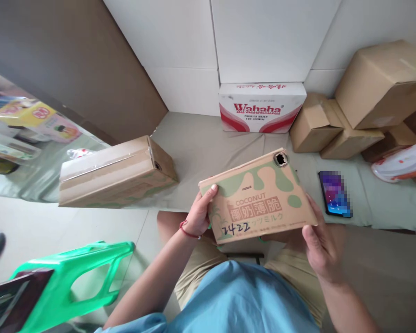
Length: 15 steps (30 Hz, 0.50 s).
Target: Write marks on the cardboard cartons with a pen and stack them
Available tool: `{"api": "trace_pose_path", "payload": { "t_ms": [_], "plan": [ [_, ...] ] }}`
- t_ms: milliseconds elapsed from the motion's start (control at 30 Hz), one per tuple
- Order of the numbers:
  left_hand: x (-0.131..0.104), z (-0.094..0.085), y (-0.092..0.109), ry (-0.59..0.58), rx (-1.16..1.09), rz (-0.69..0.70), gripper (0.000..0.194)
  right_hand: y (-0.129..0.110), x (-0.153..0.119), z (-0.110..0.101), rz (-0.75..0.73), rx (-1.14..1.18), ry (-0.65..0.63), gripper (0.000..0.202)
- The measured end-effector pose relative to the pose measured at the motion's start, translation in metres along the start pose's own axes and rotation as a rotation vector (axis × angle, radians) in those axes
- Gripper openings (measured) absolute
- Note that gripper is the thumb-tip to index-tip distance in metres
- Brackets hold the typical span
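In front of me, above my lap, I hold a tan cardboard box (258,199) printed with green drips and the word COCONUT. It is tilted, its left end lower than its right, with a dark round hole at the top right corner. My left hand (201,210) grips the left end, thumb on the printed face. At the lower right corner, my right hand (322,245) is closed round the edge, its thumb near the front and the fingers mostly behind. To the left, a similar taped cardboard box (116,173) lies on the cloth-covered surface.
A white and red Wahaha carton (262,108) stands against the wall. Several plain cardboard boxes (384,83) are stacked at the right. A phone (335,194) lies on the cloth (190,138). At the lower left is a green plastic stool (52,273).
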<state>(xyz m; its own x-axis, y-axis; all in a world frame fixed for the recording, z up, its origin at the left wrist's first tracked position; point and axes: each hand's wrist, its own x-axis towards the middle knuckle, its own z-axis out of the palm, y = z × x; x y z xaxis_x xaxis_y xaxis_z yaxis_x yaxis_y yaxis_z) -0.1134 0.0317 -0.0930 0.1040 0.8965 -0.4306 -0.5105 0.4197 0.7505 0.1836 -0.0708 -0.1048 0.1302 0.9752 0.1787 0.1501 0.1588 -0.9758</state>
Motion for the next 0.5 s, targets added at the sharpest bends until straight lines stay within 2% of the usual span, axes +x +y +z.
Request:
{"api": "trace_pose_path", "payload": {
  "t_ms": [133,367,500],
  "plan": [
    [0.002,-0.002,0.001,-0.004,-0.081,-0.056,0.064,-0.012,-0.005,0.004,-0.128,-0.193,-0.067,0.073],
    [-0.003,-0.004,0.009,0.062,-0.062,-0.018,0.066,-0.006,-0.012,0.011,-0.179,-0.258,-0.084,0.073],
    [0.001,-0.018,0.010,0.090,-0.024,-0.036,0.070,-0.022,-0.011,0.011,-0.421,-0.447,-0.084,0.076]
  ]
}}
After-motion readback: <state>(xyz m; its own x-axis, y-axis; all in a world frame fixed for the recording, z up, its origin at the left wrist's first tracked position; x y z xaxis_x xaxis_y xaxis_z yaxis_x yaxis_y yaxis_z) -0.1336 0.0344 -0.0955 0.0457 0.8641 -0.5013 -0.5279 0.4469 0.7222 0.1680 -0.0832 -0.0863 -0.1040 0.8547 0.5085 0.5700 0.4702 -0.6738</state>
